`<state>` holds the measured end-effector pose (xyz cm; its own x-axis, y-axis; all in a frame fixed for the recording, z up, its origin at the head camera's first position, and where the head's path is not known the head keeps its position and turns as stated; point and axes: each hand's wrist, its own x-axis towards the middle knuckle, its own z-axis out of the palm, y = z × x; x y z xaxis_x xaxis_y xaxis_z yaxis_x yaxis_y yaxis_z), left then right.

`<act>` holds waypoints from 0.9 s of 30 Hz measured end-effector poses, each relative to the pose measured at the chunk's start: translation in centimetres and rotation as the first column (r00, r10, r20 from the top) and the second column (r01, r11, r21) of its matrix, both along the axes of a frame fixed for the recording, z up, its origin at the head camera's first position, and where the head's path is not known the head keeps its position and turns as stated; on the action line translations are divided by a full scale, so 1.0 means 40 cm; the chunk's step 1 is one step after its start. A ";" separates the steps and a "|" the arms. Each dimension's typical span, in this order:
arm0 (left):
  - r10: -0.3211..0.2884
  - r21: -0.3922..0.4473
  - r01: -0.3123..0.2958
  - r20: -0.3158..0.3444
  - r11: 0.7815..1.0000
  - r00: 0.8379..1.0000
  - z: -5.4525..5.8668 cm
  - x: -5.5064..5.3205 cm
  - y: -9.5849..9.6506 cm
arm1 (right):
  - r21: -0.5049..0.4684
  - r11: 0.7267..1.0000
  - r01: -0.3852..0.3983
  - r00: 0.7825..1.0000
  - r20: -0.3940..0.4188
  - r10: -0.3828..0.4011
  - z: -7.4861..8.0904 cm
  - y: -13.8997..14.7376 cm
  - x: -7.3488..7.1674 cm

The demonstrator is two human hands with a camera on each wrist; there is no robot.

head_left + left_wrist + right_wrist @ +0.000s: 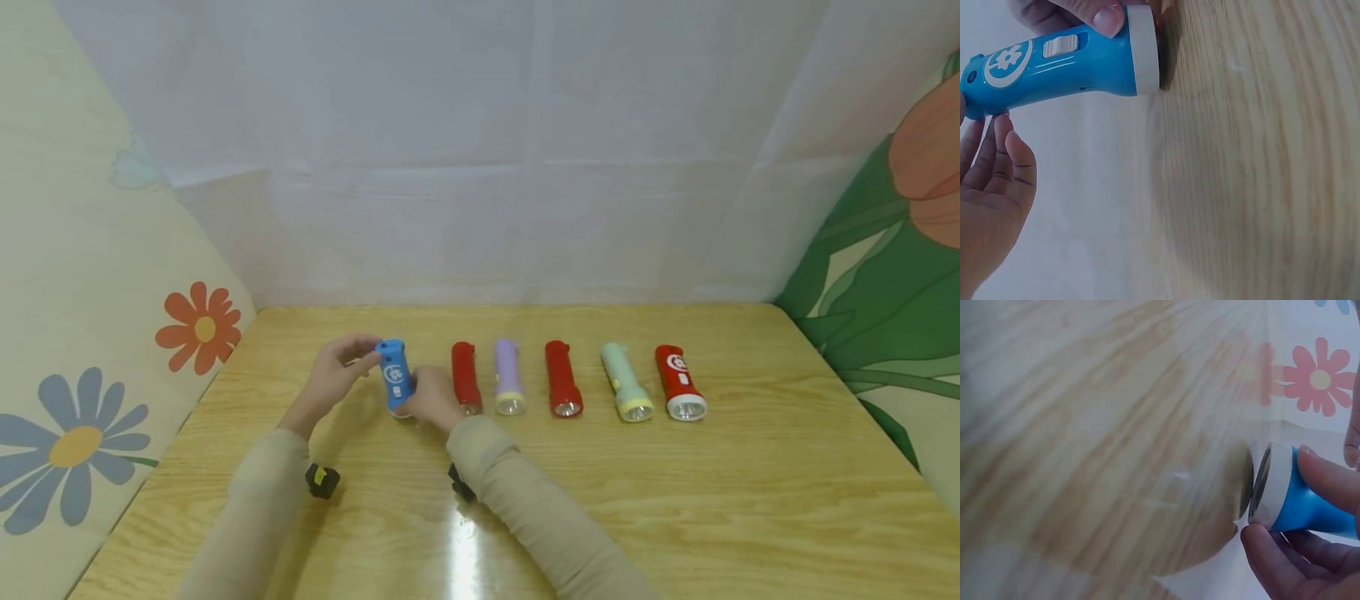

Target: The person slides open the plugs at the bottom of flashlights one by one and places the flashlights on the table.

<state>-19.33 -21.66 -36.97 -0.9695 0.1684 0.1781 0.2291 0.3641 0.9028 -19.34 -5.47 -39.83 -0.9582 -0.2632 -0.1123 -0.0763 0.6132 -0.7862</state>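
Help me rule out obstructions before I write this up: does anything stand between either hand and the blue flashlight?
Nothing visible does. The right hand grips the blue flashlight near its white head, and the left hand touches its tail end. The nearest red flashlight lies to the right, not between.

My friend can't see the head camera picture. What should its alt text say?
A person's left hand and right hand hold a blue flashlight at a wooden table. Five more flashlights lie in a row to its right: red, purple, red, green and red.
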 end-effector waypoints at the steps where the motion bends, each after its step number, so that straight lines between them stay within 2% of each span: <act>1: 0.001 0.000 -0.001 0.000 1.000 1.000 0.003 0.003 0.001 | 0.001 1.000 0.000 1.000 -0.006 0.000 0.000 -0.001 0.001; 3: -0.004 -0.006 0.004 -0.008 1.000 1.000 0.003 0.006 0.000 | 0.009 1.000 -0.002 1.000 -0.028 0.002 0.001 -0.002 0.002; 6: -0.004 0.002 0.004 -0.009 1.000 1.000 -0.015 0.000 -0.010 | 0.041 0.999 -0.004 0.998 -0.061 0.006 0.000 -0.004 0.001; 12: -0.011 0.016 0.011 -0.044 1.000 0.999 -0.034 0.001 -0.019 | 0.061 0.998 -0.004 0.997 -0.074 0.009 -0.004 -0.008 -0.001; 27: -0.056 -0.056 0.051 -0.105 0.997 0.993 -0.037 0.021 -0.024 | 0.127 0.992 -0.018 0.992 -0.118 0.033 -0.015 -0.013 -0.006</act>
